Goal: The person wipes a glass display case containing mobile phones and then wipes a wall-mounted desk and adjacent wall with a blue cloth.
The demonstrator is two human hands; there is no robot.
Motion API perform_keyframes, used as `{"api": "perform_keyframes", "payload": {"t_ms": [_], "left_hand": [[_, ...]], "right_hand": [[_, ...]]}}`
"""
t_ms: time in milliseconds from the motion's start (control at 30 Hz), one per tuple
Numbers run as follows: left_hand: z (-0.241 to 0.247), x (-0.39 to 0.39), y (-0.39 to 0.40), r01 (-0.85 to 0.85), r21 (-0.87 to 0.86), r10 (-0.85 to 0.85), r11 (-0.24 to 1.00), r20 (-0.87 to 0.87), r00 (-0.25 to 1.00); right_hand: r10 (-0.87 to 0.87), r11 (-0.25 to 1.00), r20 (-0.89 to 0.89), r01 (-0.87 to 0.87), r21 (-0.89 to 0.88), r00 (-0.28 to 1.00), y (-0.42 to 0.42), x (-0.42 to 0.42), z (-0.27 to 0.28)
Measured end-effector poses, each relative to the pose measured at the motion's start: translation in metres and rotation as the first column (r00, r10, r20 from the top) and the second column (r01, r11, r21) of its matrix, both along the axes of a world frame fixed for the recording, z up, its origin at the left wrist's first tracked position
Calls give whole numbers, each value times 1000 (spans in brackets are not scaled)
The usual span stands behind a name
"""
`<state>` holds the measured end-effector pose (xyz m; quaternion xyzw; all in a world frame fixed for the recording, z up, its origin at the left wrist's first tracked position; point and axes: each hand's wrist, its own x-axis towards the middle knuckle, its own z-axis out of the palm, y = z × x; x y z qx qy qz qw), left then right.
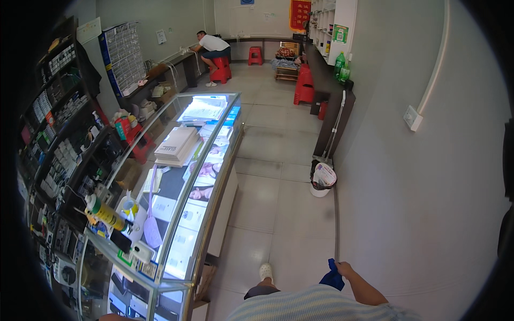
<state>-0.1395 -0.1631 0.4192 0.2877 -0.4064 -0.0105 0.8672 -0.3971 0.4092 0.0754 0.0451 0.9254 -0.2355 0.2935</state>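
My right hand (343, 269) grips a crumpled blue cloth (332, 277), which hangs beside my striped shirt. My left hand is out of view; a sliver of skin shows at the bottom edge, near the glass display case. This lit glass display case (188, 224) runs along my left side, with boxes inside it. A stack of flat white boxes (174, 144), some papers (204, 108) and a purple fly swatter (152, 230) rest on top. At its near corner are a yellow spray can (106, 214), a dark phone (120, 240) and a small white device (143, 251).
A tiled aisle (257, 204) stretches ahead. By the right wall stands a lined bin (322, 180), with a long-handled dustpan (335, 124) leaning behind. Red stools (304, 86) line the dark counter (325, 76). Crowded shelves (60, 132) fill the left. Another person (215, 46) sits at the back.
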Motion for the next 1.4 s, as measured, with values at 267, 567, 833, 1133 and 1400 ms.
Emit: {"api": "perform_keyframes", "payload": {"t_ms": [267,567,833,1133,1400], "left_hand": [[6,-240,-39,594,210,-629,777,214,747],[-69,-505,29,103,840,-456,533,388,-801],[-55,-713,52,188,840,-397,509,423,-815],[-79,-864,-9,-70,874,-587,481,262,-766],[-99,-1068,-75,270,931,-557,245,363,-747]], "right_hand": [[-495,866,77,498,-30,865,38,-121,5],[-527,844,247,536,36,813,56,-213,-93],[349,917,-188,-292,273,918,68,-503,-146],[-82,784,-261,-99,-613,962,-278,-829,116],[-138,148,355,374,-916,925,-433,-914,197]]}}
